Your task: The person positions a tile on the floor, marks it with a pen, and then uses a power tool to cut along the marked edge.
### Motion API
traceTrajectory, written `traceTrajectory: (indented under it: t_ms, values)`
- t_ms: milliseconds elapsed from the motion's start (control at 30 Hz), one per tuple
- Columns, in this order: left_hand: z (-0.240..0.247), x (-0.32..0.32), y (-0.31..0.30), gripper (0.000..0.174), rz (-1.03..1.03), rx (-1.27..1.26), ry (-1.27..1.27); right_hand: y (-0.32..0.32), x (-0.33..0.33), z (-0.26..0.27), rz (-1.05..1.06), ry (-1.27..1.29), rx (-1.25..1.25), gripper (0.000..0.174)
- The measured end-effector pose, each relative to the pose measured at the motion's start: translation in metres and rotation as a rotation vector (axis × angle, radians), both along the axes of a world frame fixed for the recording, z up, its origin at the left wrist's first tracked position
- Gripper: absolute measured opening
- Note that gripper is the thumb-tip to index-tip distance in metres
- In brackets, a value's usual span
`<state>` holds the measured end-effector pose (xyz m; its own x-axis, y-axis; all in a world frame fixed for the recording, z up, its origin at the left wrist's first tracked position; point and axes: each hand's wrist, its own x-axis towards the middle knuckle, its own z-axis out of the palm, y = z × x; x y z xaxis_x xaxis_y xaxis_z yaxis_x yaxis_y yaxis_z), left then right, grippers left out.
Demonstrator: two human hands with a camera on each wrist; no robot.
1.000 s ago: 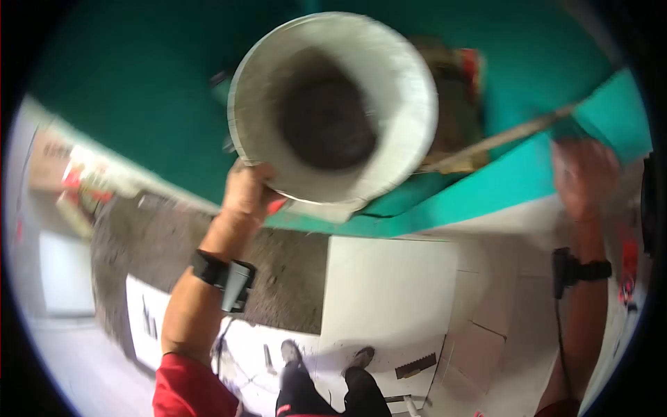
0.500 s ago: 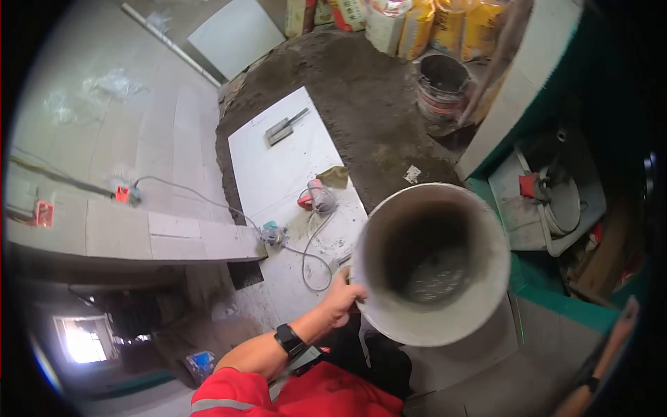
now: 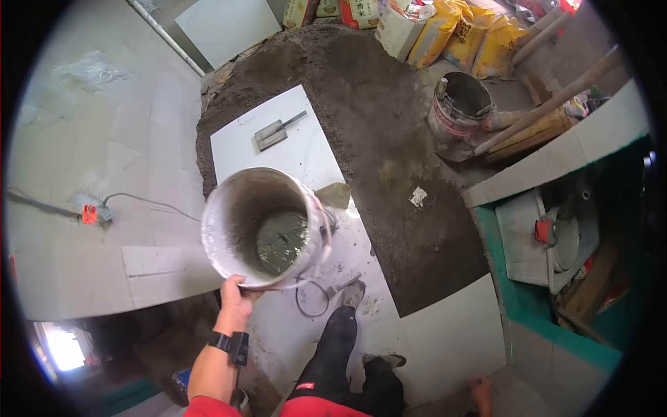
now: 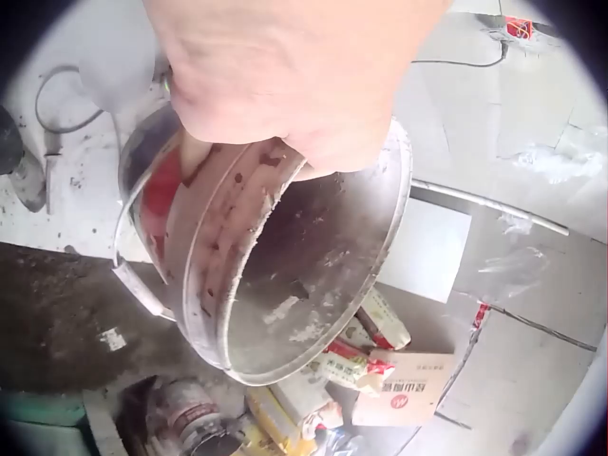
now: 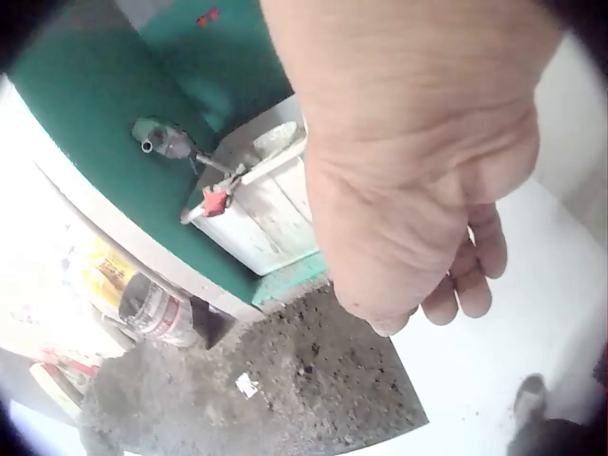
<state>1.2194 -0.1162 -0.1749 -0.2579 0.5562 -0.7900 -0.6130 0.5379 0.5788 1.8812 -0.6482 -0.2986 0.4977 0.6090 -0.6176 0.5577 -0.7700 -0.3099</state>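
Note:
My left hand (image 3: 235, 309) grips the rim of a white plastic bucket (image 3: 222, 236), thumb hooked over the edge. The bucket is tilted so its mouth faces me; its walls are smeared grey and a little wet grey residue lies at the bottom. In the left wrist view, the left hand (image 4: 285, 76) clasps the rim and the wire handle (image 4: 122, 223) hangs at the bucket's side. Low at the right, my right hand (image 3: 479, 393) hangs with nothing in it; in the right wrist view its fingers (image 5: 470, 290) are loosely bent.
Behind the bucket, a notched-looking trowel (image 3: 271, 135) lies on a white tile (image 3: 236, 149). Dark mortar (image 3: 410, 243) covers the floor beside it. A second, dirty bucket (image 3: 448, 125) stands near yellow bags (image 3: 462, 42). To the right is a green-edged recess with a white sink (image 3: 521, 236).
The view has swung from the green surface to the floor. My left hand has carried the bucket across to the left, over the white tiles. My right hand has dropped low.

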Motion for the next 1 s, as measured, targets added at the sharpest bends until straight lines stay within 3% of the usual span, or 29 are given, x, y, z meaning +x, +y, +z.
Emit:
traceTrajectory:
  t_ms: [33, 133, 233, 367, 433, 467, 500, 533, 567, 600, 667, 733, 800, 833, 900, 933, 1000]
  values:
    - [-0.002, -0.005, 0.025, 0.049, 0.084, 0.021, -0.038, 0.036, -0.029, 0.030, -0.100, 0.065, -0.107, 0.021]
    - [-0.043, -0.037, 0.089, 0.041, 0.069, 0.024, 0.026, 0.115, -0.086, 0.088, -0.220, 0.165, -0.265, 0.034]
    - [-0.119, -0.071, 0.158, 0.038, 0.083, 0.026, 0.018, 0.102, -0.102, 0.075, -0.041, 0.085, -0.126, 0.039]
    - [-0.188, -0.073, 0.233, 0.037, 0.186, 0.090, 0.105, 0.121, -0.122, 0.102, -0.116, -0.026, -0.218, 0.038]
    - [-0.183, -0.066, 0.232, 0.036, -0.886, 0.329, 1.257, 0.114, -0.126, 0.115, -0.365, 0.069, -0.472, 0.039]
    - [-0.214, -0.085, 0.238, 0.035, -0.815, 0.313, 1.187, 0.094, -0.126, 0.111, -0.288, -0.009, -0.558, 0.028]
    - [-0.195, -0.056, 0.242, 0.030, -0.870, 0.282, 1.174, 0.063, -0.124, 0.102, -0.239, -0.094, -0.655, 0.020]
    - [-0.216, -0.066, 0.247, 0.029, -0.896, 0.327, 1.132, 0.001, -0.128, 0.084, -0.364, -0.213, -0.735, 0.027]
    - [-0.276, -0.113, 0.252, 0.031, -0.821, 0.397, 1.239, 0.011, -0.141, 0.093, -0.375, -0.120, -0.673, 0.029]
    - [-0.283, -0.114, 0.260, 0.033, -0.979, 0.374, 1.311, 0.040, -0.153, 0.103, -0.375, -0.036, -0.680, 0.026]
    - [-0.310, -0.123, 0.260, 0.044, -0.970, 0.313, 1.303, 0.047, -0.160, 0.101, -0.174, -0.078, -0.470, 0.029]
    - [-0.353, -0.149, 0.259, 0.052, -0.989, 0.273, 1.291, 0.042, -0.163, 0.087, -0.241, -0.029, -0.539, 0.028]
    - [-0.368, -0.166, 0.245, 0.073, -0.854, 0.385, 1.015, 0.079, -0.163, 0.078, -0.309, 0.035, -0.597, 0.030]
    - [-0.347, -0.149, 0.239, 0.073, -0.871, 0.377, 1.023, 0.089, -0.164, 0.074, -0.365, 0.109, -0.632, 0.031]
    - [-0.290, -0.093, 0.233, 0.083, -0.204, -0.073, 0.326, 0.075, -0.165, 0.048, -0.297, 0.068, -0.536, 0.029]
    - [-0.292, -0.098, 0.226, 0.077, -0.414, -0.173, 0.486, 0.090, -0.162, 0.041, -0.224, 0.010, -0.432, 0.027]
    - [-0.292, -0.103, 0.198, 0.066, -0.874, -0.276, 0.784, 0.140, -0.148, 0.042, -0.415, 0.157, -0.583, 0.032]
